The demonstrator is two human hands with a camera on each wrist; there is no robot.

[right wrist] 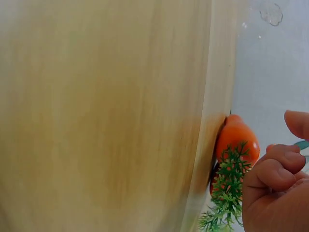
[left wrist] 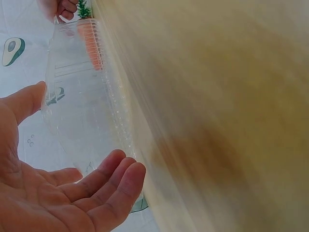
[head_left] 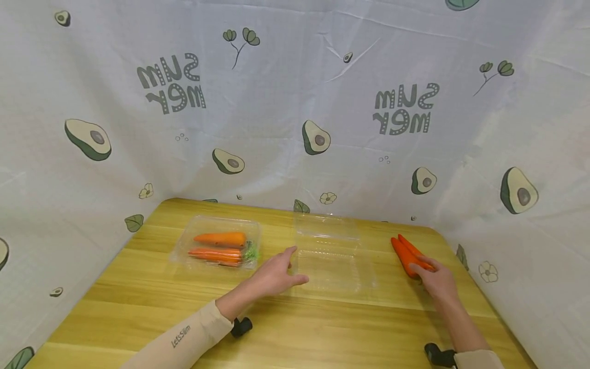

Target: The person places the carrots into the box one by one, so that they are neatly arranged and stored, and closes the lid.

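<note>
My left hand [head_left: 274, 274] is held with fingers spread beside the left edge of a clear plastic clamshell box [head_left: 329, 266], its lid raised at the back. The thumb stands apart from the fingers in the left wrist view. On the right, two orange carrots [head_left: 405, 259] lie side by side on the table. My right hand [head_left: 435, 279] hovers over their near end, overlapping it in the head view. In the right wrist view its fingers [right wrist: 277, 174] are loosely bent, the thumb apart, close above a carrot [right wrist: 239, 140] with green fronds [right wrist: 231, 179].
A second clear box [head_left: 184, 241] stands on the left of the wooden table [head_left: 286, 333], with two carrots [head_left: 221, 239] and some green fronds inside. A white avocado-printed cloth [head_left: 276, 102] hangs around the table's back and sides.
</note>
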